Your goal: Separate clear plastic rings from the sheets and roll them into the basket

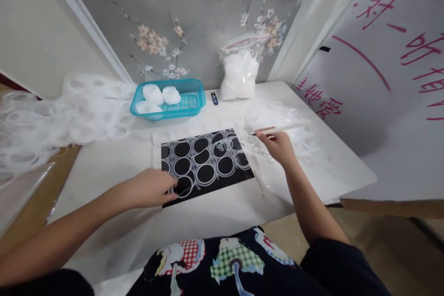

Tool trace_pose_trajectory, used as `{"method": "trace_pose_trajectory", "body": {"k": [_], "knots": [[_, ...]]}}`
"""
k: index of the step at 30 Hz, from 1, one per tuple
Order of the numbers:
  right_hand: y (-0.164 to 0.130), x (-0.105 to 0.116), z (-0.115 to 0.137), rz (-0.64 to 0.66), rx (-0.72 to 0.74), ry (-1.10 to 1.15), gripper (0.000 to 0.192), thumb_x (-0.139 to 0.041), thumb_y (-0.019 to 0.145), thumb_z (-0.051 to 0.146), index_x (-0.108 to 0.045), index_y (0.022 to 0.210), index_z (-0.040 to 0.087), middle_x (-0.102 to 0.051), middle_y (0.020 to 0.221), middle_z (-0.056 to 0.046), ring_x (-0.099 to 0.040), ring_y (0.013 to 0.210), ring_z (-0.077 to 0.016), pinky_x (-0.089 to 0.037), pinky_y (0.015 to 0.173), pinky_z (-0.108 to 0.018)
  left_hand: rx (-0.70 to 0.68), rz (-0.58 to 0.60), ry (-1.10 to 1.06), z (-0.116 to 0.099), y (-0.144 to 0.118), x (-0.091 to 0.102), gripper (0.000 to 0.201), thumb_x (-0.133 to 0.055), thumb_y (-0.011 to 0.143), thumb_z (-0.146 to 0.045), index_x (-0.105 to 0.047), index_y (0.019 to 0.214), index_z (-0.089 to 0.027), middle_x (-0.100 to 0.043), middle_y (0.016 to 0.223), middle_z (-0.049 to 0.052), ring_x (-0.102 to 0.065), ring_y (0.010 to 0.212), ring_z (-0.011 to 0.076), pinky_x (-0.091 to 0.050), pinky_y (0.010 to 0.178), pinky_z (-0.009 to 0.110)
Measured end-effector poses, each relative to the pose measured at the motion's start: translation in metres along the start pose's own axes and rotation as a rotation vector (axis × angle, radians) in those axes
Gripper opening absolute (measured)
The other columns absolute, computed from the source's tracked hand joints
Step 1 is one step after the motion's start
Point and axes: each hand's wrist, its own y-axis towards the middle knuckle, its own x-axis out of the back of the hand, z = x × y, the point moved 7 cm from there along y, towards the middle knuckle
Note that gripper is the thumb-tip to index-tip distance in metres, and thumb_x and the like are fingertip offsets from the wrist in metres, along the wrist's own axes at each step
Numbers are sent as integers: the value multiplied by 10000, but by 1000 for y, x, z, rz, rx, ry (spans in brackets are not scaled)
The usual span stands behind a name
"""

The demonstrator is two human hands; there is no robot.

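Note:
On the table lies a black sheet (206,188) with white rings and lace-like netting over it. A loose tangle of white strip (225,145) rests on its upper right part. My left hand (149,188) is at the sheet's lower left, thumb and fingers apart near a white ring (183,187). Whether its fingertips touch the ring is unclear. My right hand (278,147) grips a slim white pen-shaped tool (286,126), its dark tip pointing left, just beyond the sheet's right edge. Under that hand is a heap of clear and white ring netting (305,145).
A blue basket (201,95) with several white rolls stands at the back, beside small blue thread snips (214,98). A zip bag (239,74) of white filling leans against the framed panel. White ring netting (79,111) hangs over the left edge; a whiteboard (378,101) borders the right.

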Motion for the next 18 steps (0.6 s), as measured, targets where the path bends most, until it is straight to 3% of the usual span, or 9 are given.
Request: {"method": "trace_pose_trajectory", "body": {"k": [2, 4, 7, 9, 12, 15, 18], "knots": [[-14, -17, -12, 120, -92, 127, 446, -608, 801, 566, -721, 687, 150, -736, 887, -97, -618, 630, -169, -494, 563, -282, -83, -85, 89, -22, 26, 19, 308, -451, 938, -368, -671, 1106, -233, -696, 997, 74, -643, 831, 242, -423, 691, 309], [-28, -28, -24, 191, -156, 231, 478, -624, 774, 598, -702, 631, 148, -732, 921, -107, -605, 595, -147, -500, 557, -275, -162, -204, 163, -44, 61, 37, 397, -415, 967, -346, -536, 1338, -272, -654, 1120, 81, -626, 879, 230, -413, 680, 294], [-46, -32, -35, 203, -198, 302, 435, -655, 760, 581, -710, 706, 153, -724, 883, -101, -636, 635, -166, -519, 604, -290, -262, -365, 322, -64, 110, 51, 538, -431, 950, -239, -353, 1482, -262, -577, 1216, 131, -585, 959, 250, -379, 615, 281], [-56, -31, -37, 179, -196, 329, 388, -675, 759, 551, -697, 769, 164, -710, 785, -74, -653, 681, -189, -517, 635, -296, -334, -425, 396, -70, 132, 53, 504, -405, 943, -165, -417, 1441, -241, -551, 1240, 147, -565, 987, 249, -364, 604, 277], [-66, -29, -39, 129, -205, 348, 355, -672, 777, 533, -667, 776, 178, -695, 726, -53, -653, 713, -197, -504, 662, -295, -418, -476, 457, -69, 146, 51, 356, -361, 938, -102, -620, 1177, -152, -578, 1180, 154, -554, 971, 229, -359, 594, 272], [-69, -28, -44, 100, -264, 362, 349, -652, 803, 532, -681, 813, 185, -714, 766, -59, -676, 768, -214, -506, 701, -304, -493, -545, 437, -61, 144, 48, 297, -367, 944, -113, -662, 922, -126, -624, 1058, 137, -563, 903, 204, -348, 557, 256], [-69, -30, -48, 122, -299, 384, 359, -654, 810, 525, -700, 951, 198, -735, 821, -61, -701, 844, -239, -518, 743, -320, -541, -623, 306, -54, 136, 49, 243, -446, 933, -180, -665, 835, -144, -643, 976, 100, -582, 834, 174, -353, 541, 237]]}}
